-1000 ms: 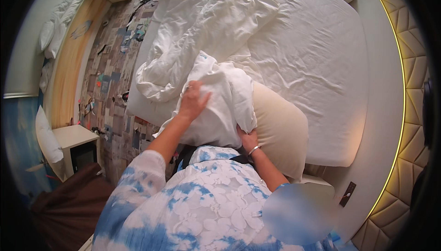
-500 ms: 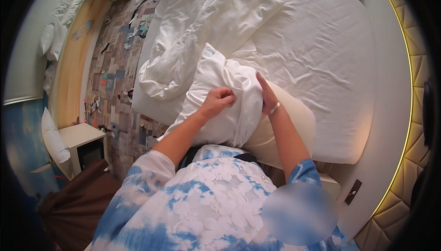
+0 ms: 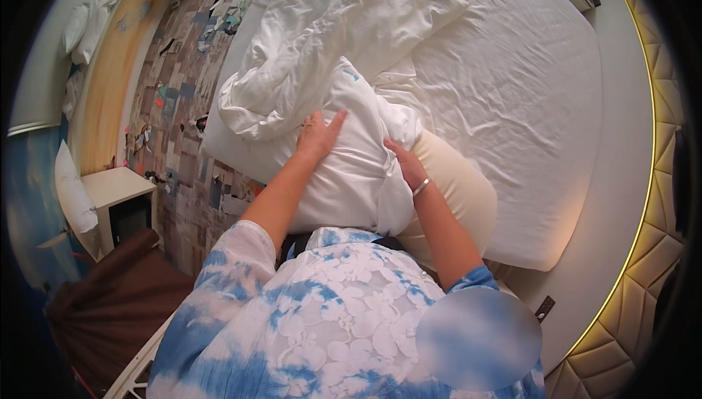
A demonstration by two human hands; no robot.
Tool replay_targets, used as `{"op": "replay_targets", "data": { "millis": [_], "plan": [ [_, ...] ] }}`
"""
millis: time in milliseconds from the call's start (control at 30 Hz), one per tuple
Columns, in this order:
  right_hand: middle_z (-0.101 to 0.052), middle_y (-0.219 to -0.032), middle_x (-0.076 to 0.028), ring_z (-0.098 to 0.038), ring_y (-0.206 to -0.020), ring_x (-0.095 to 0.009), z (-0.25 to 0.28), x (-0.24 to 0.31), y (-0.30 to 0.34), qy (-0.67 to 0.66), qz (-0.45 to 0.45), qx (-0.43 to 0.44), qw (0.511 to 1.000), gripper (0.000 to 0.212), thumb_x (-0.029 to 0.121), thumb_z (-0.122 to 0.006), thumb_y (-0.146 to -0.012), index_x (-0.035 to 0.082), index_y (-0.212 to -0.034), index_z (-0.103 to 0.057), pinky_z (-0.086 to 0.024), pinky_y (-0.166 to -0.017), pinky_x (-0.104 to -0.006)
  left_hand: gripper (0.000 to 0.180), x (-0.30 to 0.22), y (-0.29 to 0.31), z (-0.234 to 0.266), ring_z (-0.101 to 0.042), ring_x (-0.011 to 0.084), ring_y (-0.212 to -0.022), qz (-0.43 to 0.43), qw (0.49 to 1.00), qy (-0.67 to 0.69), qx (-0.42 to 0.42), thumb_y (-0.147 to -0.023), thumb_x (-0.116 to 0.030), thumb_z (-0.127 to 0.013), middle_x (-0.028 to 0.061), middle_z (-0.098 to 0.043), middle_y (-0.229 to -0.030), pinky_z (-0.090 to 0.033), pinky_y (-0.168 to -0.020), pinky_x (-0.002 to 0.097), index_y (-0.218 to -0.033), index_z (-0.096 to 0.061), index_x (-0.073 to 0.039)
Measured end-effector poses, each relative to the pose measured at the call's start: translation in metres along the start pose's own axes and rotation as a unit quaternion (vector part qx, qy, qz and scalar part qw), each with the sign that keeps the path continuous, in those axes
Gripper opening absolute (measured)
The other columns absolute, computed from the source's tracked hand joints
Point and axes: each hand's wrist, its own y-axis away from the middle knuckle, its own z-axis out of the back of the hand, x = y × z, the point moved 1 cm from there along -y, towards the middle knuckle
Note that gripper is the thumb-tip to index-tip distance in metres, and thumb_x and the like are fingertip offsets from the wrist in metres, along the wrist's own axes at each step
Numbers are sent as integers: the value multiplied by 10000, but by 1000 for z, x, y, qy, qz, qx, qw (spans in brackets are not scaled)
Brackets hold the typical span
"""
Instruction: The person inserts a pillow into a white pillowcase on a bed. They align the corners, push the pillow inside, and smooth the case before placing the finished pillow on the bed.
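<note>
A white pillowcase covers the left part of a cream pillow, whose right part is bare. Both lie against my front at the near edge of the bed. My left hand rests on top of the pillowcase with thumb and fingers spread. At the line where case and bare pillow meet, my right hand has hold of the bunched cloth, its fingertips pressed into a fold. Some right fingers are hidden by the cloth. The case's far corner, with a small blue mark, points away from me.
A rumpled white duvet lies beyond the pillow on the white-sheeted bed. To the left are a patterned floor, a small cabinet, a white pillow and brown cloth. A padded, lit headboard borders the right.
My left hand has moved up and left and opened from a closed pinch. My right hand has moved slightly left and nearer me. The case's far corner has shifted away and right.
</note>
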Motion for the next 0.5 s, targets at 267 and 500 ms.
{"op": "replay_targets", "data": {
  "millis": [267, 500],
  "plan": [
    [-638, -1018, -65, -599, -904, -179, 7, 53, -18, 17, 136, -214, 967, 365, 310, -611, -880, 16, -1097, -615, -487, -817, -330, 356, -11, 51, -10, -653, 356, -864, -159, 979, 68, -106, -902, -311, -594, 232, -670, -902, -489, -765, 421, -1070, -612, 2],
    [-645, -1137, -120, -615, -1043, -265, 49, 74, 65, -219, 118, -105, 963, 405, 337, -444, -972, 26, -1188, -586, -483, -939, -389, 209, -60, 103, 97, -554, 60, -756, -157, 874, 453, -73, -901, -164, -637, 8, -681, -889, -454, -705, 213, -981, -674, 26]
  ]
}}
